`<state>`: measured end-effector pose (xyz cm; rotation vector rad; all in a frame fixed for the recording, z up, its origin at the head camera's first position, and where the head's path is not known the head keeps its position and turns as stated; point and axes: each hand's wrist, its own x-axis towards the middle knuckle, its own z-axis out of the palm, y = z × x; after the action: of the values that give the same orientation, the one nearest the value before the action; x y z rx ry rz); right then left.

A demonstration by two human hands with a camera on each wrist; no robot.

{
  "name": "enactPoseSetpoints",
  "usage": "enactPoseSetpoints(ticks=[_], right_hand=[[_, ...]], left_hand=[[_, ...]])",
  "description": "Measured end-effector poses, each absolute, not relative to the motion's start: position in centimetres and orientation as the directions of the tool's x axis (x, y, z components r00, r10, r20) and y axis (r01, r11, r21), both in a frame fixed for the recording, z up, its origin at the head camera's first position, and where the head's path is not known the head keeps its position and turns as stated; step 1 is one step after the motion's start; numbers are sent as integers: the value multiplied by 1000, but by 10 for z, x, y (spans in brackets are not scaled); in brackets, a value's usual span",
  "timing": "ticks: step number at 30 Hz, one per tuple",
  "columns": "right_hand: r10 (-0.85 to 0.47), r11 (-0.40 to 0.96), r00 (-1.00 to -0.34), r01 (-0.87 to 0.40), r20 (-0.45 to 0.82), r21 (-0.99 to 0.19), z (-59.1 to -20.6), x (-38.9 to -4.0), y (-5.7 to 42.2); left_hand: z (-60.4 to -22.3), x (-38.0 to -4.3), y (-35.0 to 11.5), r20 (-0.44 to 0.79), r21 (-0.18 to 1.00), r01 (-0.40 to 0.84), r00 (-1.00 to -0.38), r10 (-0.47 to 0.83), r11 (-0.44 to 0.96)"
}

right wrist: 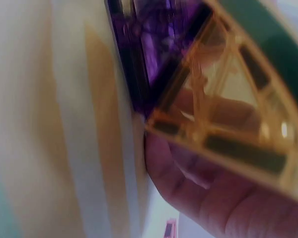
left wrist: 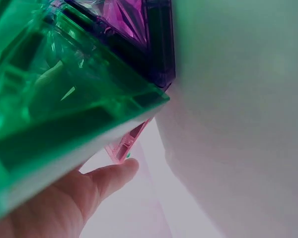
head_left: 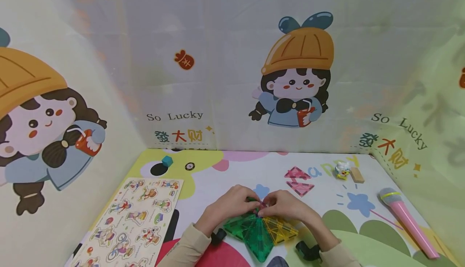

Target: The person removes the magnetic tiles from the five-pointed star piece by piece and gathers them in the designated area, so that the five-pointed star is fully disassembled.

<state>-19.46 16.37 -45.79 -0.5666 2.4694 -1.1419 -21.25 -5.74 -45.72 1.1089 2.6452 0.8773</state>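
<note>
Translucent magnetic tiles form a star-like shape in the head view, with green tiles [head_left: 258, 240] at the left and front and a yellow tile [head_left: 279, 230] at the right. Both hands meet at its far end, around a small pinkish tile [head_left: 262, 205] mostly covered by fingers. My left hand [head_left: 232, 201] pinches there from the left, my right hand [head_left: 285, 205] from the right. Purple tiles [left wrist: 161, 47] adjoin the green one in the left wrist view. Through the amber tile [right wrist: 213, 99], the right wrist view shows curled fingers. Exact contact is partly hidden.
Two red triangular tiles [head_left: 300, 187] lie beyond the right hand. Farther right are a small chick toy [head_left: 342, 170], a wooden block [head_left: 357, 175] and a pink microphone [head_left: 410, 222]. A picture puzzle board [head_left: 127, 222] lies left, with a teal cube [head_left: 167, 161] behind it.
</note>
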Motion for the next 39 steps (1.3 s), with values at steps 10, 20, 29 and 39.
enactPoseSetpoints(ticks=[10, 20, 29, 39], right_hand=[[-468, 570, -871, -168, -150, -804, -461, -194, 162], [-465, 567, -873, -166, -148, -807, -463, -195, 163], [-459, 583, -881, -201, -116, -787, -457, -195, 164], [-402, 558, -911, -163, -94, -814, -453, -197, 175]], left_hand=[[-459, -214, -60, 80, 573, 611, -705, 705, 546], [-458, -214, -61, 52, 578, 603, -700, 713, 550], [-459, -215, -61, 54, 570, 599, -710, 702, 563], [-458, -215, -61, 42, 569, 589, -717, 695, 573]])
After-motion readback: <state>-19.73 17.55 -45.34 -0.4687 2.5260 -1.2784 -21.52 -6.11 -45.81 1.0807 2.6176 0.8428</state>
